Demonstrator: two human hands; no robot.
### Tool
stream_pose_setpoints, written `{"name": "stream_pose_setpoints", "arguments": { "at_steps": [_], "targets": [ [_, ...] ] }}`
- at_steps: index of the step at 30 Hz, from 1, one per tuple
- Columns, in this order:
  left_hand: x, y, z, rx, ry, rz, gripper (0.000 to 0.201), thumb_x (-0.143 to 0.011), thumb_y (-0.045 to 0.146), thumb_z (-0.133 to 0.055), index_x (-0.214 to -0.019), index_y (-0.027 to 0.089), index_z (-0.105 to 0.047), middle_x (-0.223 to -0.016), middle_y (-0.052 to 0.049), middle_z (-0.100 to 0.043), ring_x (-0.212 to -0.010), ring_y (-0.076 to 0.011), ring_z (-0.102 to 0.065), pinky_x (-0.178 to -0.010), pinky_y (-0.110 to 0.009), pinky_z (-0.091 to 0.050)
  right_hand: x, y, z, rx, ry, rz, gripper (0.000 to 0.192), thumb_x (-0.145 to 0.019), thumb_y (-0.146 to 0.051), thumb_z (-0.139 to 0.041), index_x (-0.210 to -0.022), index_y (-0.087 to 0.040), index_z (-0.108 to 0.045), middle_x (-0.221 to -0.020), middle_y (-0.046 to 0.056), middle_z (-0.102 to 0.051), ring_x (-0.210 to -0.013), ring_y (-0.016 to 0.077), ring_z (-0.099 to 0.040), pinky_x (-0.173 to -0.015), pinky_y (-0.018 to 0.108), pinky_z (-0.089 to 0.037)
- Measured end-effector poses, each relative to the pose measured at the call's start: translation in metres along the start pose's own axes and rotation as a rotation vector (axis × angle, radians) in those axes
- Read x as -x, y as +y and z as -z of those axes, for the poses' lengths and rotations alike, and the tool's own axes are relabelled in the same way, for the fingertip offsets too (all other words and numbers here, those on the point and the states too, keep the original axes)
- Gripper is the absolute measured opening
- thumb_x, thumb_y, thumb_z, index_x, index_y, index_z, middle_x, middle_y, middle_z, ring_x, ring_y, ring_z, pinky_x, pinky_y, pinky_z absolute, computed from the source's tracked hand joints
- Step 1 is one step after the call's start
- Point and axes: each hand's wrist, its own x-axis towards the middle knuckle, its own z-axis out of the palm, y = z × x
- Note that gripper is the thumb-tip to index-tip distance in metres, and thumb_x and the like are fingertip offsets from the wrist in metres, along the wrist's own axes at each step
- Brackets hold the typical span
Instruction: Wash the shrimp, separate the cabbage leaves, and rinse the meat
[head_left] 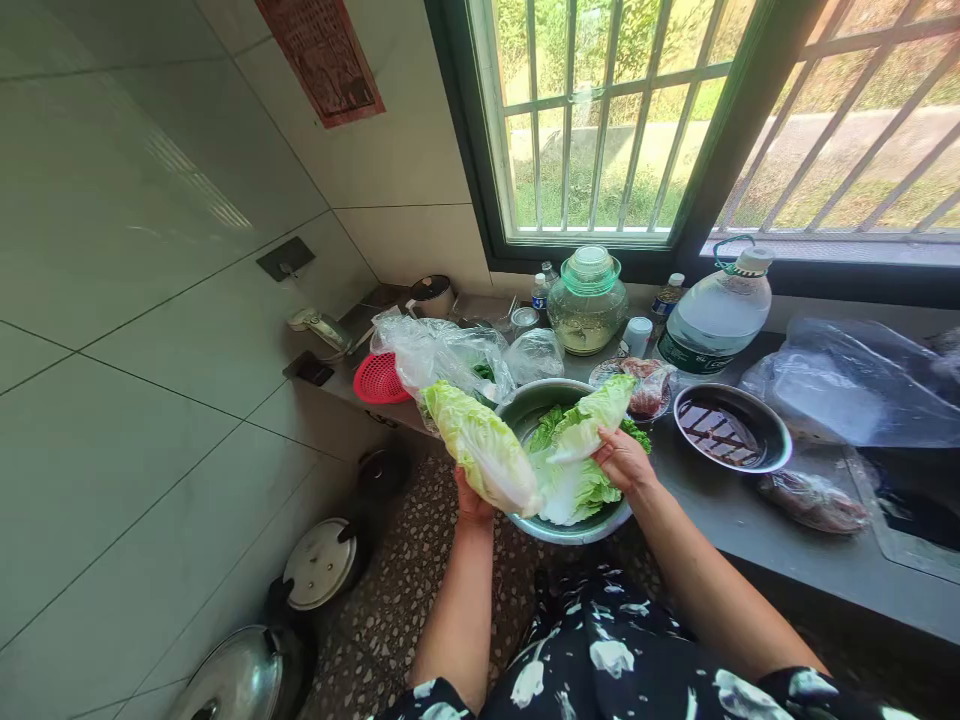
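Note:
A long head of napa cabbage (480, 448), pale green with a white base, lies tilted in my left hand (474, 500), whose fingers wrap under it and are partly hidden. My right hand (624, 458) grips a loose cabbage leaf (596, 415) by its edge, to the right of the head. Beneath both sits a round metal basin (559, 530) at the counter's front edge. Inside the basin are several torn cabbage leaves (574, 490) and some darker curly greens.
Behind the basin stand a red plastic colander (381, 380), clear plastic bags (450, 350), a glass jar (588, 305) and a large water bottle (716, 315). To the right are meat on a plate (646, 388), a bowl of dark liquid (731, 430) and a wrapped package (814, 500). Lidded pots (321, 563) stand on the floor.

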Motion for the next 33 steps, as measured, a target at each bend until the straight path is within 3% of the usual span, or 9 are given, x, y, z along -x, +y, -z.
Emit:
{"name": "stream_pose_setpoints", "arguments": {
  "at_steps": [3,7,11,13,17,20,27,30,33],
  "targets": [
    [-0.004,0.015,0.0,0.031,0.097,-0.076,0.065,-0.056,0.062,-0.072,-0.112,0.029,-0.063,-0.12,-0.005,-0.063,-0.127,-0.0302,-0.045,-0.104,-0.043,-0.039,-0.004,-0.003,0.007,0.019,0.033,0.145,0.045,-0.059,-0.032,-0.081,-0.099,-0.024,-0.062,-0.093,0.001,-0.072,-0.092,0.0213,-0.067,-0.081,0.037,-0.057],
    [-0.012,0.018,-0.016,0.078,0.147,-0.098,0.064,-0.055,0.049,-0.079,-0.111,0.025,-0.062,-0.117,-0.005,-0.065,-0.124,-0.0283,-0.05,-0.102,-0.041,-0.041,0.007,0.027,0.016,0.182,-0.022,0.088,0.047,-0.062,-0.038,-0.077,-0.104,-0.027,-0.062,-0.098,0.003,-0.07,-0.098,0.0256,-0.065,-0.085,0.044,-0.054],
    [-0.012,0.011,-0.03,0.051,0.116,-0.087,0.062,-0.057,0.039,-0.081,-0.113,0.021,-0.061,-0.109,-0.005,-0.069,-0.113,-0.0257,-0.058,-0.101,-0.04,-0.042,0.031,0.053,0.02,0.444,0.167,0.243,0.047,-0.062,-0.036,-0.076,-0.106,-0.028,-0.061,-0.11,0.004,-0.066,-0.112,0.0264,-0.058,-0.096,0.046,-0.048],
    [-0.01,0.009,-0.034,0.007,0.057,-0.062,0.066,-0.055,0.034,-0.083,-0.115,0.019,-0.059,-0.105,-0.006,-0.07,-0.106,-0.0259,-0.062,-0.099,-0.041,-0.044,0.04,0.048,0.008,0.512,0.085,0.288,0.051,-0.064,-0.038,-0.076,-0.111,-0.027,-0.06,-0.122,0.006,-0.061,-0.12,0.0261,-0.052,-0.103,0.045,-0.042],
    [-0.006,0.005,-0.049,-0.054,-0.15,0.048,0.072,-0.054,0.03,-0.085,-0.119,0.017,-0.057,-0.108,-0.011,-0.069,-0.101,-0.0278,-0.064,-0.094,-0.043,-0.047,0.041,0.022,-0.034,0.426,-0.289,0.068,0.07,-0.06,-0.049,-0.079,-0.123,-0.027,-0.055,-0.133,0.008,-0.054,-0.122,0.0279,-0.05,-0.102,0.048,-0.041],
    [-0.007,-0.005,-0.068,-0.096,-0.198,0.038,0.07,-0.054,0.026,-0.085,-0.118,0.018,-0.057,-0.109,-0.01,-0.069,-0.098,-0.0268,-0.065,-0.091,-0.042,-0.049,0.032,0.016,-0.053,0.281,-0.461,-0.012,0.082,-0.054,-0.05,-0.082,-0.126,-0.026,-0.052,-0.127,0.009,-0.059,-0.117,0.0289,-0.055,-0.099,0.047,-0.043],
    [-0.009,-0.017,-0.089,-0.211,-0.096,-0.176,0.056,-0.058,0.025,-0.083,-0.11,0.022,-0.063,-0.104,-0.002,-0.071,-0.102,-0.0229,-0.064,-0.096,-0.038,-0.047,0.031,0.029,-0.043,0.166,-0.333,0.024,0.078,-0.055,-0.044,-0.082,-0.124,-0.024,-0.053,-0.117,0.008,-0.065,-0.105,0.0278,-0.062,-0.095,0.042,-0.047],
    [-0.01,-0.006,-0.083,-0.186,-0.13,-0.14,0.053,-0.057,0.02,-0.083,-0.107,0.02,-0.065,-0.107,-0.003,-0.07,-0.105,-0.0228,-0.063,-0.101,-0.038,-0.042,0.035,0.022,-0.04,0.167,-0.342,-0.001,0.078,-0.055,-0.044,-0.082,-0.124,-0.024,-0.053,-0.12,0.008,-0.064,-0.107,0.0284,-0.061,-0.093,0.042,-0.049],
    [-0.008,0.009,-0.073,-0.148,-0.238,0.034,0.054,-0.056,0.019,-0.083,-0.107,0.017,-0.066,-0.109,-0.008,-0.069,-0.111,-0.0276,-0.06,-0.106,-0.044,-0.038,0.037,0.012,-0.037,0.191,-0.359,-0.041,0.079,-0.052,-0.044,-0.083,-0.123,-0.023,-0.054,-0.117,0.008,-0.066,-0.107,0.0299,-0.061,-0.093,0.044,-0.049]
  ]
}}
